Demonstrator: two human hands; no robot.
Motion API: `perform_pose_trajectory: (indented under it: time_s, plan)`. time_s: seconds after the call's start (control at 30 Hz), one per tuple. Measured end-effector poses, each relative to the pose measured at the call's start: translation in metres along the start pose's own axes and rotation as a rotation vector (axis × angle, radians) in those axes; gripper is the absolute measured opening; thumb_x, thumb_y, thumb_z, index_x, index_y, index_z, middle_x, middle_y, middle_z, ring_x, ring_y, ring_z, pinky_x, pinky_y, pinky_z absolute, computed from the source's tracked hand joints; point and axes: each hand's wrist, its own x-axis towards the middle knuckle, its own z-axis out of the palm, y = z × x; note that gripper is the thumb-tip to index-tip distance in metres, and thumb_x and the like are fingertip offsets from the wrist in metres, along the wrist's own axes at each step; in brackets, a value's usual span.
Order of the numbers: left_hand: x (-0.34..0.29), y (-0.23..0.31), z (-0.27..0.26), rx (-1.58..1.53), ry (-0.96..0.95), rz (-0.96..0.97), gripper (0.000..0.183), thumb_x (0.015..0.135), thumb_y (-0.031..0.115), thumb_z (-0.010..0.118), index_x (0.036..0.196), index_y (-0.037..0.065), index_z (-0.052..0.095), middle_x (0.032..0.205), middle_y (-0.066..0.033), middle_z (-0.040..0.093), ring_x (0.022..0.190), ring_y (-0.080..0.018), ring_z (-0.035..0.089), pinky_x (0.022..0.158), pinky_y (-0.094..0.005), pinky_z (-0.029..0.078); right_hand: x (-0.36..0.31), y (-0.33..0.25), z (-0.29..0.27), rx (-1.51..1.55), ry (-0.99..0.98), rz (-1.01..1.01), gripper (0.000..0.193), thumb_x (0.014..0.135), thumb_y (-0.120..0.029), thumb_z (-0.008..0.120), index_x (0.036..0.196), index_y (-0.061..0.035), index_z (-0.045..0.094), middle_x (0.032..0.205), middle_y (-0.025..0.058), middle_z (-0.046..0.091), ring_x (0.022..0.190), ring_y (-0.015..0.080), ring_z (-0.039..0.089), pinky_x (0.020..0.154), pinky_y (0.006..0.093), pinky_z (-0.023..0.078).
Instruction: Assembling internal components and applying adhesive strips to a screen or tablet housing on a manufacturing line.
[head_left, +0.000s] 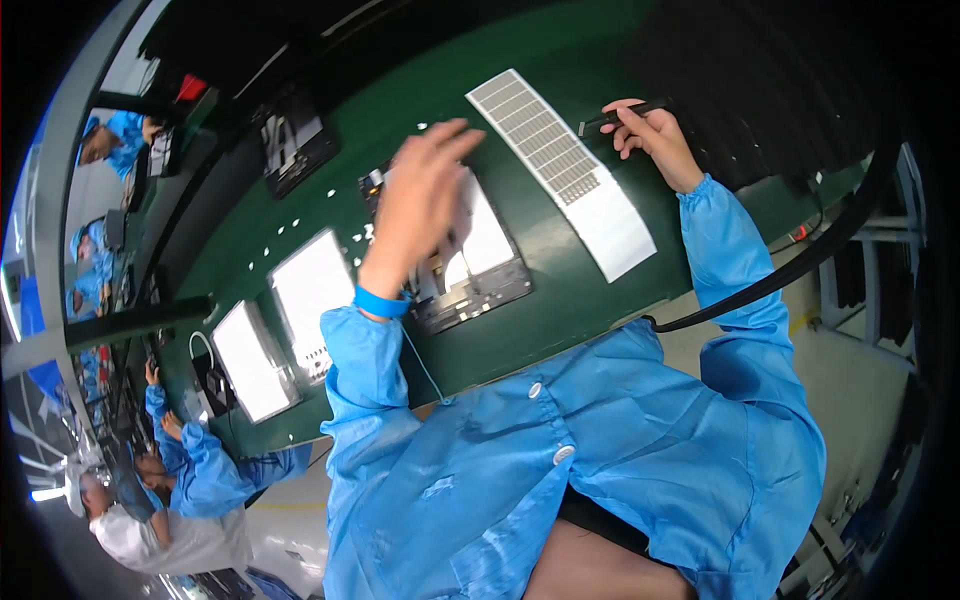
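Observation:
My right hand (pixel 658 143) pinches a pair of black tweezers (pixel 640 111) to the right of a long sheet of stickers (pixel 545 142). A tiny pale piece (pixel 582 129) sits at the tweezers' tip. The sheet carries rows of small grey stickers, and its near end is bare white backing. My left hand (pixel 420 195), slightly blurred, hovers with fingers stretched above an opened tablet-like device (pixel 478 303), hiding part of it. The device shows a white panel and dark inner parts. A blue strap with a thin cord circles my left wrist.
Small white scraps (pixel 282 230) dot the green bench (pixel 420 355). Two white panels (pixel 312 285) and another opened device (pixel 297 140) stand to the left. Dark ridged material (pixel 760 90) covers the far right. A black tube (pixel 770 285) crosses near my right arm. Co-workers (pixel 200 465) sit at left.

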Motion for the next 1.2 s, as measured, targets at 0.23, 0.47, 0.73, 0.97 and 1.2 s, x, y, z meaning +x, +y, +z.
perform_pose_trajectory:
  time_s: [0.23, 0.47, 0.73, 0.97, 1.2]
  plan:
    - [-0.068, -0.083, -0.013, 0.09, 0.142, -0.294, 0.034, 0.098, 0.008, 0.051, 0.131, 0.002, 0.057, 0.124, -0.0195, 0.06, 0.114, -0.0389, 0.057, 0.098, -0.0406, 0.046, 0.049, -0.025, 0.144, 0.001, -0.261, -0.027, 0.029, 0.097, -0.027, 0.068, 0.109, -0.0005, 0.068, 0.087, 0.007, 0.069, 0.065, 0.0095, 0.062, 0.057, 0.0234, 0.052]
    - [-0.091, -0.07, -0.024, 0.033, 0.232, -0.287, 0.042, 0.096, 0.009, 0.059, 0.137, 0.002, 0.052, 0.143, -0.0186, 0.051, 0.13, -0.0372, 0.051, 0.109, -0.0388, 0.041, 0.088, 0.004, 0.232, -0.078, -0.36, -0.117, 0.026, 0.098, -0.025, 0.067, 0.098, 0.0013, 0.064, 0.079, 0.0079, 0.069, 0.065, 0.0106, 0.065, 0.057, 0.0229, 0.051]
    - [-0.109, -0.048, -0.025, 0.047, 0.227, -0.36, 0.039, 0.093, 0.011, 0.064, 0.131, 0.005, 0.056, 0.145, -0.0141, 0.049, 0.118, -0.0405, 0.059, 0.095, -0.0417, 0.052, 0.087, 0.007, 0.243, -0.165, -0.291, -0.123, 0.029, 0.097, -0.025, 0.068, 0.091, 0.0033, 0.067, 0.076, 0.0091, 0.071, 0.063, 0.0128, 0.068, 0.054, 0.024, 0.054]
    - [-0.104, -0.046, -0.02, 0.251, 0.151, -0.255, 0.03, 0.094, 0.011, 0.06, 0.124, 0.007, 0.064, 0.138, -0.0114, 0.056, 0.126, -0.0349, 0.054, 0.104, -0.0441, 0.044, 0.079, 0.002, 0.241, -0.163, -0.314, -0.156, 0.023, 0.098, -0.022, 0.067, 0.099, 0.0011, 0.064, 0.079, 0.0072, 0.07, 0.066, 0.0099, 0.066, 0.058, 0.0223, 0.053]
    - [-0.091, -0.036, -0.032, 0.394, 0.103, -0.161, 0.028, 0.094, 0.011, 0.058, 0.121, 0.003, 0.064, 0.132, -0.0098, 0.059, 0.123, -0.0329, 0.055, 0.107, -0.0439, 0.042, 0.081, -0.025, 0.19, -0.089, -0.179, -0.283, 0.028, 0.098, -0.026, 0.067, 0.109, -0.0002, 0.065, 0.088, 0.0115, 0.072, 0.072, 0.0133, 0.07, 0.061, 0.023, 0.053]
